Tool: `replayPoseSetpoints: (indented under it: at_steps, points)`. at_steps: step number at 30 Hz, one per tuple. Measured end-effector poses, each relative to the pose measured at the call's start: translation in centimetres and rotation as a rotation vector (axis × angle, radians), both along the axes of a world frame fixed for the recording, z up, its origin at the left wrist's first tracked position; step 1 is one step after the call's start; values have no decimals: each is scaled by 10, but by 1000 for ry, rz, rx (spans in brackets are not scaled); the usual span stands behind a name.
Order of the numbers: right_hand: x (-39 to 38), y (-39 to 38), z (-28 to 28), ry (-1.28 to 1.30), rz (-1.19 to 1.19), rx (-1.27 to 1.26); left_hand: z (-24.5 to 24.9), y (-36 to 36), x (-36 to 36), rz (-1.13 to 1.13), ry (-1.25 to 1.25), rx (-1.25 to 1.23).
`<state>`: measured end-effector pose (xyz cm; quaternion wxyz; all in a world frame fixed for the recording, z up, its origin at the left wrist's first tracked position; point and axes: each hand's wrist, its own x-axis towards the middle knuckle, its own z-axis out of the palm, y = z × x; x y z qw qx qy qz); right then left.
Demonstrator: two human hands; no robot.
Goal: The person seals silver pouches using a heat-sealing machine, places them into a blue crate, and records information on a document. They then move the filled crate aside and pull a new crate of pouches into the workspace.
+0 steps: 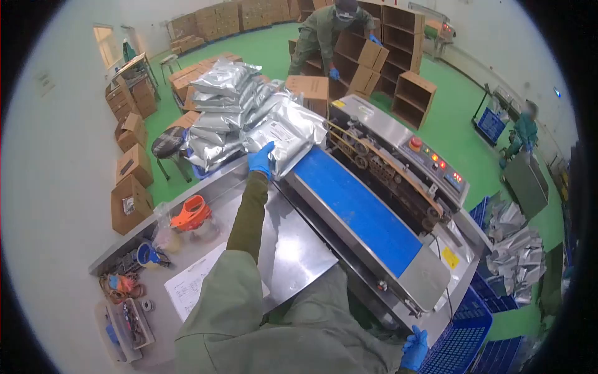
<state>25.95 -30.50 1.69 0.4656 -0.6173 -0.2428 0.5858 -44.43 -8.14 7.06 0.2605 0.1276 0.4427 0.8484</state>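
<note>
Head view: left hand (261, 159) grips foil bag (291, 132); right hand (414, 349) well apart, grip unclear.

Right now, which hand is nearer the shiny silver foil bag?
Left. The left hand touches the silver foil bag; the right hand is far, by a blue plastic crate.

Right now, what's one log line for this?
left hand grips foil bag | bag at blue belt end | right hand near blue crate
</note>
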Motion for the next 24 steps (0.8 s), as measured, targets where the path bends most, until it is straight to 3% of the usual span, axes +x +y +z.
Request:
replayPoseSetpoints:
  at_steps: [2,3,5,9,10,12,16,17,18,19,20,21,23,24]
  points:
    - [-9,0,12,30,12,-29,20,4,-3,329,406,-82]
    - [-14,0,17,53,20,-73,30,7,-9,334,403,-69]
    - [-23,4,19,30,42,-73,63,6,-16,413,659,-163]
    - [-32,13,21,22,78,-171,219,-24,4,373,555,172]
    - [-36,18,24,34,113,-190,251,-22,-10,430,684,246]
    - [-35,28,12,99,133,-197,306,3,-58,426,706,548]
    - [1,40,-42,-98,324,-141,398,10,-143,346,922,626]
    - [2,44,-45,-98,330,-139,405,12,-168,256,1044,572]
    - [0,46,-39,103,231,-267,417,25,-150,749,632,805]
    - [-1,48,-33,304,126,-389,410,30,-164,750,628,816]
    - [-18,46,-24,116,190,-354,387,40,-190,582,402,677]
    - [-28,42,-18,114,180,-348,364,50,-216,402,178,550]
    - [-43,34,-6,-20,169,-331,287,78,-258,589,259,177]
    - [-52,32,5,-122,188,-334,244,87,-276,736,359,-150]
